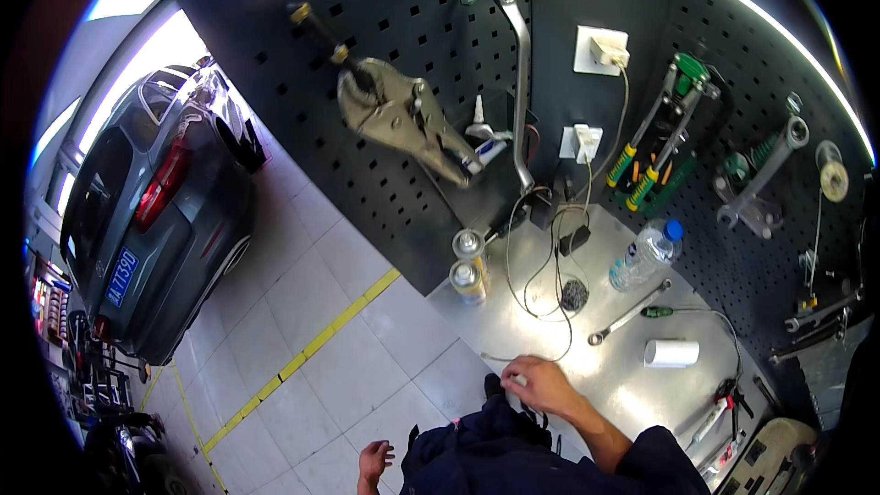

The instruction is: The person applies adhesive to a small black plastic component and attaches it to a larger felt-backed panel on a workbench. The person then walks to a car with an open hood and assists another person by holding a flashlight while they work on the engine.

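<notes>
My right hand (547, 387) is by the near left edge of the metal workbench (550, 339). Its fingers are closed round a small pale thing (520, 379) whose kind I cannot make out. A thin pale cable (541, 359) curves over the bench just beyond this hand, rising to a charger plugged into a wall socket (581, 144). Down at my left side, my left hand (374, 460) hangs over the floor, fingers loosely apart and holding nothing. Nearest on the bench are a double-ended wrench (631, 312), a white cylinder (671, 353) and a green-handled tool (656, 312).
Two spray cans (469, 266) and a water bottle (647, 255) stand on the bench. Pegboard (412, 0) carries a large puller-like metal tool (399, 105), a long wrench (520, 73) and green-yellow cutters (665, 133). A grey car (165, 220) is parked left, beyond a yellow floor line (302, 359).
</notes>
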`<state>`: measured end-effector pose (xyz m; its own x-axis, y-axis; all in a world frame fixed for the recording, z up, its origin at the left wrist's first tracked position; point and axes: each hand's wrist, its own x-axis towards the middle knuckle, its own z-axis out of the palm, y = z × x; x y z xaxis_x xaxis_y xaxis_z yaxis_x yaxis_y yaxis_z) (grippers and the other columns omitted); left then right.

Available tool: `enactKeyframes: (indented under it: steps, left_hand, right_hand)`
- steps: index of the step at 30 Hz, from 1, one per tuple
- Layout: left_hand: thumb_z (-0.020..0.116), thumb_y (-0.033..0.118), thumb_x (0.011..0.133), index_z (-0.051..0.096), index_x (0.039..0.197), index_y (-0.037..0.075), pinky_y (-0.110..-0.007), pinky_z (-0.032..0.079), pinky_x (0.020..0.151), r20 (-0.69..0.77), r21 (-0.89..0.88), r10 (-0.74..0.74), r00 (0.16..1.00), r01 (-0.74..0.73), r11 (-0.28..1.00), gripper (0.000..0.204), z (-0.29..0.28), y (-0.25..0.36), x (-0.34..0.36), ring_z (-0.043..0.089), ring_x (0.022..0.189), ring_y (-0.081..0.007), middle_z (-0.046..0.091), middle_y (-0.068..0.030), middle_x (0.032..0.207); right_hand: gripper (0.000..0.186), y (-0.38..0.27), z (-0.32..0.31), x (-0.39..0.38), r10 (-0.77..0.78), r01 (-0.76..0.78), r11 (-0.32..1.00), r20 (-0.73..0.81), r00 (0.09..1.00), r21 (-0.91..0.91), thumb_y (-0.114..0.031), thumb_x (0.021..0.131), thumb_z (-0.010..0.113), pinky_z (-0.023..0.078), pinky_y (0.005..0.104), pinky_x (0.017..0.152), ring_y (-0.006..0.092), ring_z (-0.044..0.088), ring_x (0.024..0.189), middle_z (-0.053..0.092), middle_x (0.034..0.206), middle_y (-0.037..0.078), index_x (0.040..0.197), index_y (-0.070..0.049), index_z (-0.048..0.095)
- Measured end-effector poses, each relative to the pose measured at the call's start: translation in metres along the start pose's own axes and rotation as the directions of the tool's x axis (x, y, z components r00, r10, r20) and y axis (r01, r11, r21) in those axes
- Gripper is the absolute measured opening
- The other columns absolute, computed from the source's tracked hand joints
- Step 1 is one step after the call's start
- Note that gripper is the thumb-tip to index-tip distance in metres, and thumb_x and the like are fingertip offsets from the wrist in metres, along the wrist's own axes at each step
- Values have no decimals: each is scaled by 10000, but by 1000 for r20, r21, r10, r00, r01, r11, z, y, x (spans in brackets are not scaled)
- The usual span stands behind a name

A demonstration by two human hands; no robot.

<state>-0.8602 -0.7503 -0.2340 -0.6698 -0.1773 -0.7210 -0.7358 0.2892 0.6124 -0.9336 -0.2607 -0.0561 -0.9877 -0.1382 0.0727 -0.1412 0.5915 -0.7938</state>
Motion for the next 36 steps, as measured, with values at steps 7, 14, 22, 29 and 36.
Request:
enactKeyframes:
  steps: [7,14,22,29,36]
  left_hand:
    - [609,256,1033,632,1260,-32,-411,614,709,-60,-99,-316,947,310,946,366,-26,-49,-4,746,885,-303,746,-171,1094]
    - [670,315,981,606,1310,-35,-409,587,684,-37,0,-124,992,125,992,485,-25,-56,-50,710,916,-305,689,-199,1176]
    - [603,331,1023,622,1303,-15,-366,587,675,-65,-197,-233,970,217,956,446,0,7,-52,724,917,-246,709,-152,1145]
    - [604,303,1025,586,1368,-2,-386,610,709,-141,-197,-316,938,286,938,460,-2,32,-46,736,941,-271,715,-165,1188]
    - [610,293,1021,582,1369,-5,-388,612,755,-109,-232,-349,931,318,919,459,6,16,-59,725,993,-281,710,-171,1189]
  right_hand:
    - [135,0,-91,101,71,-63,997,-347,935,35,-107,934,722,547,346,613,258,675,690,728,903,130,1039,-29,756]
    - [156,21,-83,141,122,-84,987,-296,948,136,-117,948,716,554,332,591,251,682,687,727,914,122,1078,-36,748]
    - [165,31,-83,166,139,-104,981,-214,967,165,-144,952,715,573,345,640,265,691,672,735,941,108,1092,-63,747]
    - [164,46,-84,168,161,-137,979,-165,973,151,-131,950,709,570,335,625,259,695,692,736,939,109,1091,-58,750]
    - [156,56,-82,171,147,-123,983,-188,971,133,-130,951,707,573,346,623,265,692,678,736,917,110,1080,-53,752]
